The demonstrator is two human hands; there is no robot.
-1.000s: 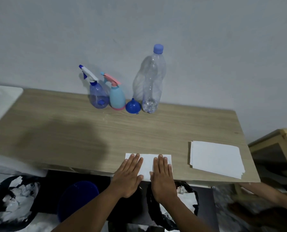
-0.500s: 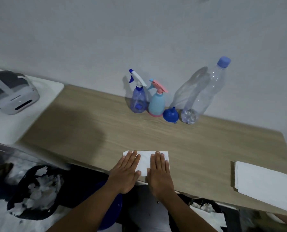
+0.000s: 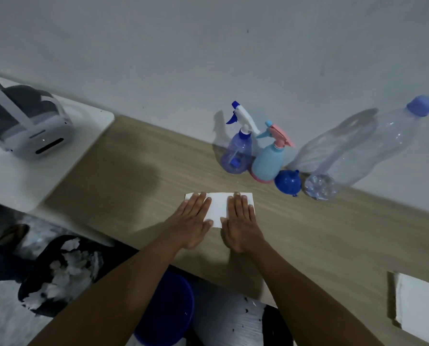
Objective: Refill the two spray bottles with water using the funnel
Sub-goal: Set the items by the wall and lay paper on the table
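The two spray bottles stood upright at the back of the table, close to the wall. The translucent purple spray bottle, with a white and blue trigger head, was on the left. The light blue spray bottle, with a pink trigger head, stood just beside it on the right. Both heads were fitted. The blue funnel rested on the table with its spout pointing up, between the light blue spray bottle and the clear water bottle. The water bottle carried its blue cap; I could not tell its water level.

Neither of my hands touched any of these items. My left hand and right hand lay flat, palms down, fingers straight and together. They rested side by side on a white paper sheet nearer the front edge of the table, well apart from the bottles. Neither hand gripped anything.

A stack of white paper lay at the far right corner of the table. To the left, a white surface adjoined the table and carried a grey headset. Below the front edge, a blue bucket sat between my forearms. A black bin bag holding crumpled white paper sat further left on the floor.
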